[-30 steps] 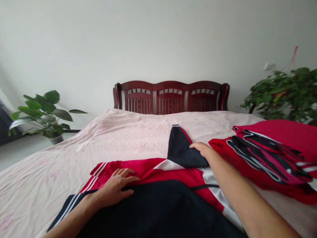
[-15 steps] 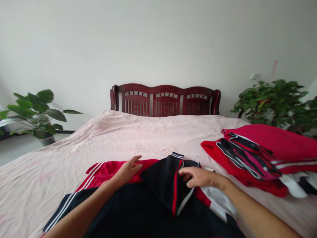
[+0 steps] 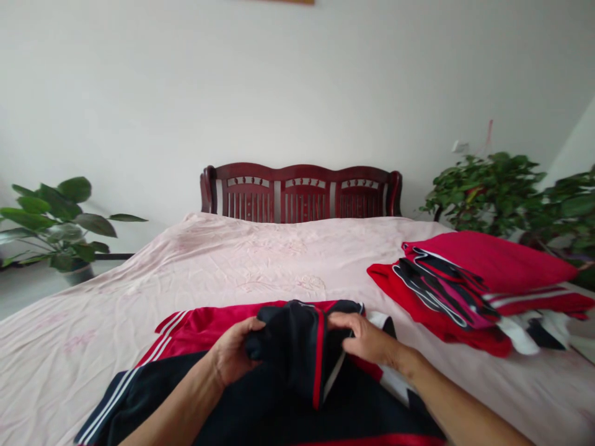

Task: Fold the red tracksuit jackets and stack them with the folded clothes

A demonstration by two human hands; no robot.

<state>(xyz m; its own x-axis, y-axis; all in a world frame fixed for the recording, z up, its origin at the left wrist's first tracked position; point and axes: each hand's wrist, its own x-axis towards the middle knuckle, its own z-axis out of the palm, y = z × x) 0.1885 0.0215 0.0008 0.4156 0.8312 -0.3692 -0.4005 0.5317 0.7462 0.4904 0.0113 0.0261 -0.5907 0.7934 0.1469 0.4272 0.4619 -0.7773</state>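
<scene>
A red and navy jacket [image 3: 186,334] with white stripes lies spread on the bed close to me. My left hand [image 3: 237,353] is closed round a bunched navy part of it, thumb on top. My right hand [image 3: 365,334] grips the jacket's navy collar area beside the red and white trim [image 3: 319,359]; its fingertips are partly hidden in the cloth. Between the two hands the navy fabric is raised and folded. White and red panels of the jacket show under my right wrist.
On the right of the bed stands a stack of folded red and navy clothes [image 3: 493,260]. The pink patterned sheet [image 3: 223,254] is wrinkled. Beyond it is a dark red wooden headboard [image 3: 304,198]. Potted plants stand at the left [image 3: 69,229] and right [image 3: 493,186].
My left hand has gone from open above the jacket to closed on its navy cloth, which is now bunched. My right hand keeps its hold. The view has shifted slightly.
</scene>
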